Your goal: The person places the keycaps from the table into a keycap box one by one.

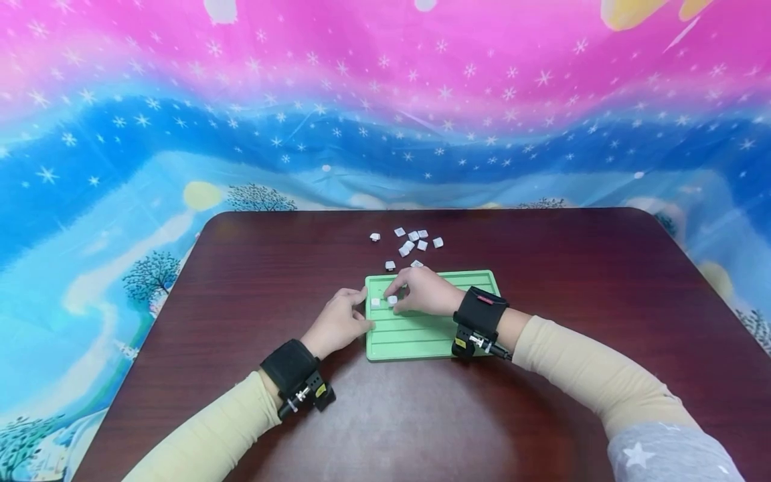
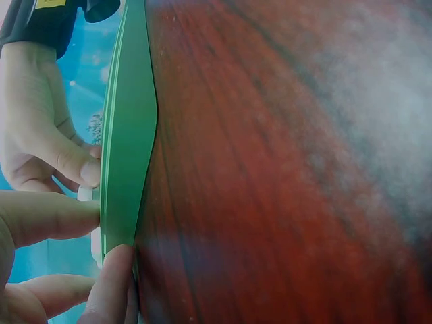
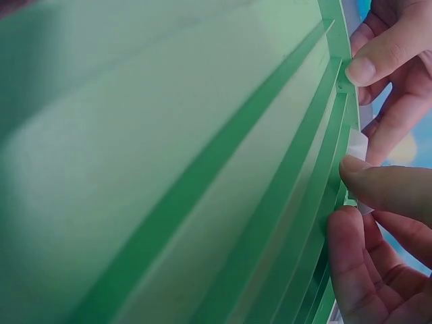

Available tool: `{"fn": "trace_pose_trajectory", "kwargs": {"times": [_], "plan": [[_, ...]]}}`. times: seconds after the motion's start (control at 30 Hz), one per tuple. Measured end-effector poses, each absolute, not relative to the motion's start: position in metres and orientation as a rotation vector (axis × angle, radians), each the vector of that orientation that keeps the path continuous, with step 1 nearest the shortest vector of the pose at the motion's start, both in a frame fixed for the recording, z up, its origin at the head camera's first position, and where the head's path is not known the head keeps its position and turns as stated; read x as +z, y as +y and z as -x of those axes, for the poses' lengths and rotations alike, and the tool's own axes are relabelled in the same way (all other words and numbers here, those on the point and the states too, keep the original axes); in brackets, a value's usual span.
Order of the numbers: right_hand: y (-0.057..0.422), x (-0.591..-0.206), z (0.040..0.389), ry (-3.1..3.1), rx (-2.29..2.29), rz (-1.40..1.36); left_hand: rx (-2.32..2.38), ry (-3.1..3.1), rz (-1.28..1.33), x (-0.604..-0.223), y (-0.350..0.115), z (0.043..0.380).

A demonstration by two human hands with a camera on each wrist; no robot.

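Note:
A light green tray (image 1: 430, 348) with raised ridges running along it lies on the table. My left hand (image 1: 337, 323) grips its left edge, the thumb (image 3: 362, 69) over the rim and fingers along the outer wall. Above the tray's upper left part, my right hand (image 1: 429, 292) pinches a small white keycap (image 1: 393, 300) between thumb and fingers. Just left of it, a second white keycap (image 1: 375, 303) sits in one of the upper rows, close to the left rim. The right fingers partly cover the held keycap in the right wrist view.
Several loose white keycaps (image 1: 412, 236) lie scattered beyond the tray's far side, some tipped over. One keycap (image 1: 389, 266) is close to the far rim, and another (image 1: 416, 264) shows just behind the right hand. A patterned cloth (image 1: 385, 154) hangs behind the dark wooden table (image 1: 271, 268).

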State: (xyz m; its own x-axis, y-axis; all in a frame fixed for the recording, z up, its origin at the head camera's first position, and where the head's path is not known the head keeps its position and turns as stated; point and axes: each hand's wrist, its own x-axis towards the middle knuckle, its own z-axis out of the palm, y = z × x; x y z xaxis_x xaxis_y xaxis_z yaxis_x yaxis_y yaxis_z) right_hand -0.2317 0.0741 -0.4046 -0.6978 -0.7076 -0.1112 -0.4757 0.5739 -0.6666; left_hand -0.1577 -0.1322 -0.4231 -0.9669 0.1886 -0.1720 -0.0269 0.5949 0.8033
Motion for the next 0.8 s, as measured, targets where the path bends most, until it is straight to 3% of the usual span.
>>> {"fn": "trace_pose_trajectory", "kwargs": {"times": [0.8], "plan": [[0.060, -0.404, 0.230, 2.513, -0.794, 0.956, 1.320, 2.574, -0.123, -0.422, -0.132, 0.158]]}}
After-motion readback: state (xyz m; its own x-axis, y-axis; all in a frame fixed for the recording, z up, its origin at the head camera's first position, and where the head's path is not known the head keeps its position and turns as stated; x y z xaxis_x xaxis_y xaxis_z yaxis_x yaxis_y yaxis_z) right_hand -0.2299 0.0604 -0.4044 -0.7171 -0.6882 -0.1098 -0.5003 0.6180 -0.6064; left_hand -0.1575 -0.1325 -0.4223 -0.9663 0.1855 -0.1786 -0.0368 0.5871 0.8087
